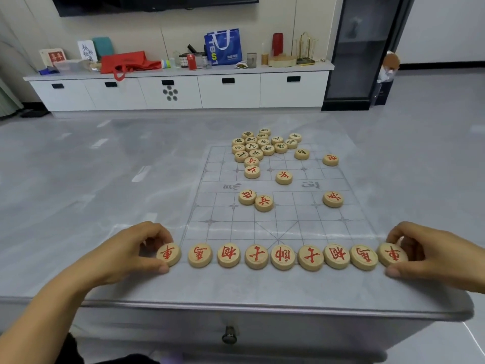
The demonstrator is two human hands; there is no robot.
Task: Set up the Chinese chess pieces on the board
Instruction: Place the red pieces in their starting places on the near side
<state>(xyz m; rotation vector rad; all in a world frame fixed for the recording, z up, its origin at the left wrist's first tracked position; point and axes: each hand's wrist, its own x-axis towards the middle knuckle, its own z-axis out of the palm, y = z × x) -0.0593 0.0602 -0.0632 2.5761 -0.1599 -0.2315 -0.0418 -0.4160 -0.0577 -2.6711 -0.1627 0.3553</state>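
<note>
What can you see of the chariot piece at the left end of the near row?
The left-end chariot piece is a thick round disc of pale wood, lying flat, a red character on top. It sits by the near left corner of the board, first in a row of nine, apart from the horse piece beside it. The left hand grips it, fingers behind, thumb in front.

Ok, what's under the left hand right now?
The left hand grips the end red chariot piece of the near row; its face shows. The piece's left edge and the table beneath the palm are covered.
</note>
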